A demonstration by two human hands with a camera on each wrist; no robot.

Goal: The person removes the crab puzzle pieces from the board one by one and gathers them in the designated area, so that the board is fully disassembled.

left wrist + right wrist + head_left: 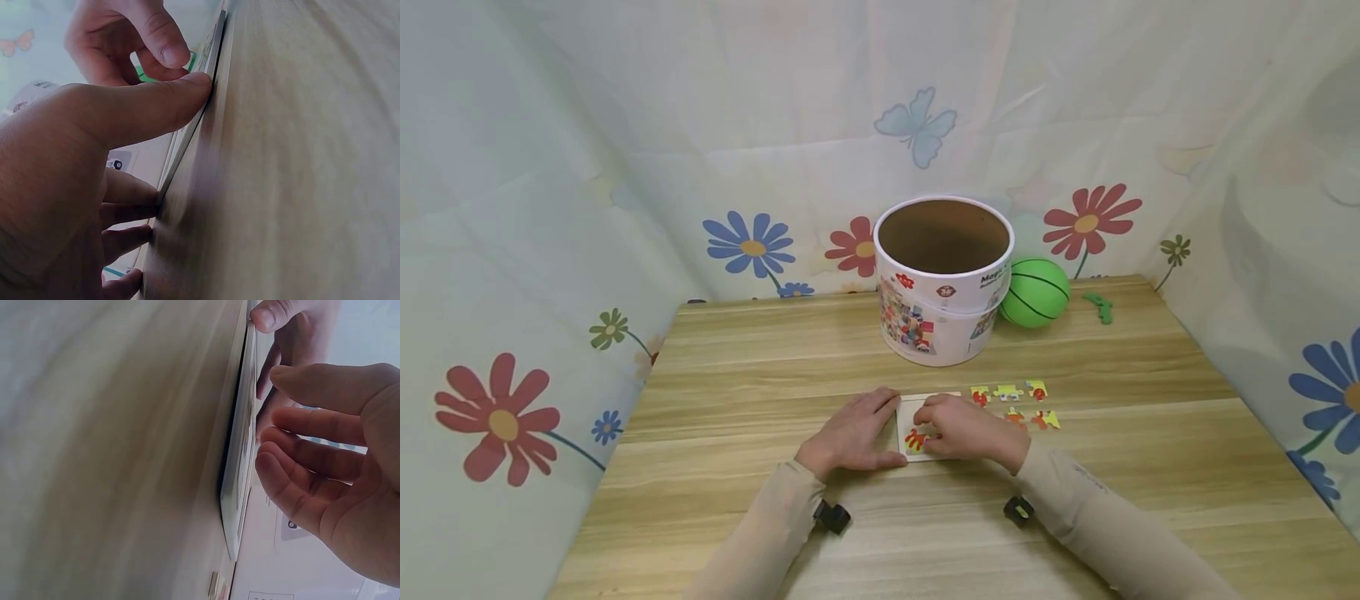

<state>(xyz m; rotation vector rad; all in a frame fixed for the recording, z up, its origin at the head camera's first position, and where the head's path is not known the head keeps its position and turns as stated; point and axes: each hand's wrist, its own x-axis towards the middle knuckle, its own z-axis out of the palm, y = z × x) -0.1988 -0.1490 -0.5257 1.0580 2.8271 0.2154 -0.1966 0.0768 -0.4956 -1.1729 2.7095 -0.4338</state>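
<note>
A small square puzzle tray [907, 408] with a pale rim lies on the table, a red-and-yellow puzzle piece [914, 441] in its near left part. My left hand [853, 433] holds the tray at its left side, thumb at the near edge and index finger by the far left corner. In the left wrist view, the left thumb [156, 103] presses on the tray's edge. Over the tray bends my right hand [966, 429], fingertips close above its surface. The right wrist view shows the right fingers [294, 487] loosely bent, a gap between thumb and index, nothing visible between them.
Several loose puzzle pieces [1008, 392] lie right of the tray in two rows, some partly behind the right hand. Farther back stands a large white open tub [925, 292], beside a green ball [1036, 293] and a small green toy [1102, 308]. Printed curtains [775, 125] enclose the table [760, 358].
</note>
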